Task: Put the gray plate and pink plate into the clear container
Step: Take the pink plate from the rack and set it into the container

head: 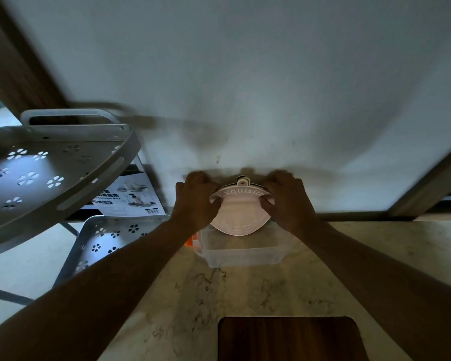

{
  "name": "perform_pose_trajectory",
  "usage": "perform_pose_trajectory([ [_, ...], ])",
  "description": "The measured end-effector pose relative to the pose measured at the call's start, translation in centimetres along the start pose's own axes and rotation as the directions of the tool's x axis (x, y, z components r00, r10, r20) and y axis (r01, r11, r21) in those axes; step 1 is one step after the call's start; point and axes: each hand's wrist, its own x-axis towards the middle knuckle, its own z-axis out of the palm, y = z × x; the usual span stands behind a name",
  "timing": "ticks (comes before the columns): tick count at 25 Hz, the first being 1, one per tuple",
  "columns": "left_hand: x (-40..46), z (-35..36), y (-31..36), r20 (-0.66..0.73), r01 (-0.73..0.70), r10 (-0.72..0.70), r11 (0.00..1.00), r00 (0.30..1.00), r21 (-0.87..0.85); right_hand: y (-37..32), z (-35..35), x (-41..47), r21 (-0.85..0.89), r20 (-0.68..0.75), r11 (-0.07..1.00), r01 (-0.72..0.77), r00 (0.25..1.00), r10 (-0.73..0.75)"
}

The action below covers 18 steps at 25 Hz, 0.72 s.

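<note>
Plates sit in both hands above the clear container (241,252), which stands on the marble bench (193,295) near the wall and looks empty inside. The left hand (195,201) and right hand (288,201) each have a grip clenched on opposite edges of the pink plate (238,217), held tilted over the container's far rim. A lettered rim (238,194) arcs across the top; whether that is the gray plate stacked with it, I cannot tell. An orange latch (189,242) shows at the container's left side. A gray perforated rack (50,162) stands to the left, a dark wooden board (289,340) lies nearest the camera
</note>
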Motion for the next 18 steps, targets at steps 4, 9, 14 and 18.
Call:
perform_pose_trajectory([
  [4, -0.4, 0.2, -0.1, -0.010, -0.007, 0.008, 0.998, 1.000, 0.068, -0.1, -0.1, -0.2, -0.020, -0.019, 0.999, -0.031, 0.999, 0.030],
  [9, -0.7, -0.1, -0.1, -0.004, 0.004, -0.004, 0.999, 1.000, 0.037, 0.1, -0.5, -0.4, 0.022, -0.011, 0.997, -0.070, 0.997, 0.070],
  [14, -2.0, -0.9, 0.0, 0.041, 0.010, -0.010, 1.000, 0.999, -0.005, -0.4, -1.4, -1.4, 0.045, 0.048, 0.995, -0.094, 0.995, 0.092],
  [18, -3.4, -2.6, 0.8, 0.083, 0.025, -0.025, 1.000, 0.996, 0.007, -0.9, -3.0, -2.9, 0.004, 0.131, 0.994, -0.107, 0.986, 0.105],
])
